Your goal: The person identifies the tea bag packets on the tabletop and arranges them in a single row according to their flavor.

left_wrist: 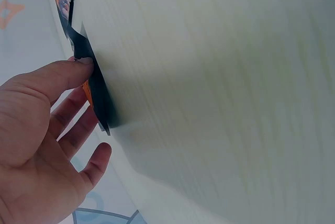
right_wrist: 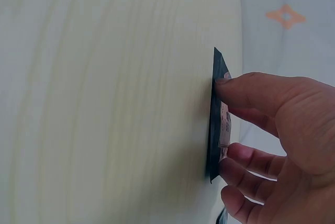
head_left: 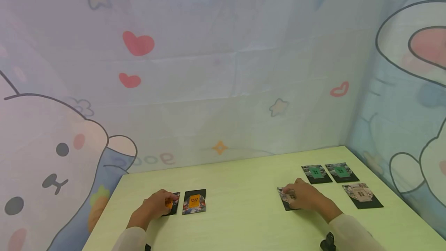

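Note:
On the left side of the table, my left hand [head_left: 157, 203] grips a small black sachet [head_left: 175, 203] with an orange label. In the left wrist view, the thumb lies on the sachet's dark near edge [left_wrist: 102, 96], with fingers behind it and the little finger apart. A matching orange-label sachet [head_left: 194, 201] lies just to its right. Farther right, my right hand [head_left: 308, 196] holds a black sachet [head_left: 283, 201] with a pale pinkish label by its edges. The right wrist view has its thumb on one edge of that sachet [right_wrist: 215, 130] and fingers along the other side; the hand partly covers it.
Two green-label sachets [head_left: 316, 173] lie side by side at the back right of the pale yellow table [head_left: 240, 212]. A sachet with a pale pinkish label [head_left: 362, 195] lies in front of them. A printed cloth [head_left: 223, 69] hangs behind the table.

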A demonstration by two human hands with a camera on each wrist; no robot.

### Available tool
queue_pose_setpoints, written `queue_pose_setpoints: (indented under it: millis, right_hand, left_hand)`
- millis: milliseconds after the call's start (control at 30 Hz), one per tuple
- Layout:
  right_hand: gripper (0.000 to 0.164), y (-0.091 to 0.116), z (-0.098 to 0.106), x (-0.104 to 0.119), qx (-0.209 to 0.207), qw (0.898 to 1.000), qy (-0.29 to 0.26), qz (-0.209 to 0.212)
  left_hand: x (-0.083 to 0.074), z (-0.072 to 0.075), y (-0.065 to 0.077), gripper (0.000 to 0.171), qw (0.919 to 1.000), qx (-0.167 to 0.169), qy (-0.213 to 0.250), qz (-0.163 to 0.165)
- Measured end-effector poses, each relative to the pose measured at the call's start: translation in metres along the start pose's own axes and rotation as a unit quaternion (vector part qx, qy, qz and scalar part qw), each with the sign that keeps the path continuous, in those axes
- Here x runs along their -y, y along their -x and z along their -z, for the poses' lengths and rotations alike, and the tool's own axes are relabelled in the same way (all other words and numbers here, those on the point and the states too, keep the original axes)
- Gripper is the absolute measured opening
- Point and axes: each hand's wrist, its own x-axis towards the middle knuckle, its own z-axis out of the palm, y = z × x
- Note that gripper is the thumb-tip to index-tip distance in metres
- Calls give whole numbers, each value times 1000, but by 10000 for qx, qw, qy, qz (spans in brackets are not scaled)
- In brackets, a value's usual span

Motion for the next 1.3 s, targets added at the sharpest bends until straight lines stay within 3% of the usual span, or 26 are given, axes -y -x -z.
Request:
queue_pose_setpoints:
  millis: [333,1067,1300]
  right_hand:
    - [41,-8,-9,38,-57,9995,-235,218]
    - [36,-27,-33,98,-337,9951,-298,879]
    - [38,-41,-46,115,-313,9956,-192,865]
  left_hand:
    - [-1,-1,-1,37,10000,24,-60,3]
    - [1,0,-1,38,10000,83,-42,16]
    - [2,-2,-2,39,10000,62,-61,50]
